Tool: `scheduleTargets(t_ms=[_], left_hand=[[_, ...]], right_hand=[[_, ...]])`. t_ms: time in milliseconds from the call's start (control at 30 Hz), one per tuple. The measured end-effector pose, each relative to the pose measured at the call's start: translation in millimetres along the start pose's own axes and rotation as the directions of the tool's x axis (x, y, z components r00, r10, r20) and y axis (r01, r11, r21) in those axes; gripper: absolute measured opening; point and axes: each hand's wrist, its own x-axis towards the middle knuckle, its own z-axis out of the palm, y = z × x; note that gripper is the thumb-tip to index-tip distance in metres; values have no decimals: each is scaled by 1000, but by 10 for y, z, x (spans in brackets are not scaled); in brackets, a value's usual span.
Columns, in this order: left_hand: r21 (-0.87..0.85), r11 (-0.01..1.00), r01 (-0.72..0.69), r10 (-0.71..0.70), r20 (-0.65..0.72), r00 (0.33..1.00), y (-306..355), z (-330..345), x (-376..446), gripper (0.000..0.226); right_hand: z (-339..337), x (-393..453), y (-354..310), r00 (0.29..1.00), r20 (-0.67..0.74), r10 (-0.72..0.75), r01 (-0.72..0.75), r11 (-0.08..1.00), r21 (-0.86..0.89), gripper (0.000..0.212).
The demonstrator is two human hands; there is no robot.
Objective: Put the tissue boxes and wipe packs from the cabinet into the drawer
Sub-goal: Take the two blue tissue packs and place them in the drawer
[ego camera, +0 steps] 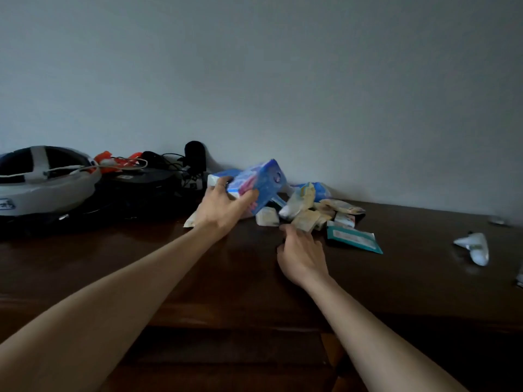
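Right hand [301, 257] hovers, fingers [285, 229] loosely curled, just short of the small packs [304, 219]; left hand [223, 207] fingers pinch the tilted blue tissue box [263, 182].

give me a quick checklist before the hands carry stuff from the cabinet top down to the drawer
1. Left hand grips the blue tissue box, tilted, lifted off the pile: ok.
2. Right hand holding a pack: not ok; it only reaches toward the pile of small packs.
3. Teal wipe pack reachable, flat on the cabinet top: ok.
4. Drawer open: cannot tell, the cabinet front is too dark.
5. Cables behind the box clear of it: cannot tell.
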Motion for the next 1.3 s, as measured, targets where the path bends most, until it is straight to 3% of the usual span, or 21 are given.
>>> scheduleTargets(t_ms=[100,200,300,400,567,667,733,867,967,1100,1300], left_hand=[[-77,997,28,-41,-182,982,-367,-463,-5,92],[81,992,100,-72,-299,952,-860,-797,-44,94],[227,967,120,-60,-254,965,-1137,-880,-28,101],[375,927,7,46,-134,990,-1204,-753,38,102],[250,968,19,10,-115,993,-1325,-729,142,104],[342,939,-37,76,-103,992,-1340,-686,141,104],[435,897,-79,135,-98,986,-1340,-656,158,105],[486,870,-79,142,-93,985,-1398,-651,183,105],[502,862,-75,139,-92,986,-1406,-645,174,105],[530,845,-70,141,-94,985,-1401,-669,188,104],[593,802,-68,179,-131,975,-1289,-671,115,98]], right_hand=[[-26,72,-126,996,-19,-85,83,992,-99,50],[-50,309,-411,976,-101,-195,182,974,-133,43],[-25,658,-808,967,-126,-222,216,974,-63,35],[68,1077,-1107,980,-88,-181,180,984,-10,38],[292,1754,-1339,996,-66,-62,63,998,17,41],[412,2134,-1421,999,8,45,-45,996,80,49],[466,2372,-1513,989,102,107,-118,987,109,63],[592,2634,-1667,947,187,262,-287,949,127,122],[724,2697,-1648,924,102,368,-378,921,95,111],[774,2665,-1613,945,81,318,-323,944,67,99],[664,2207,-1268,969,35,244,-246,967,60,99]])
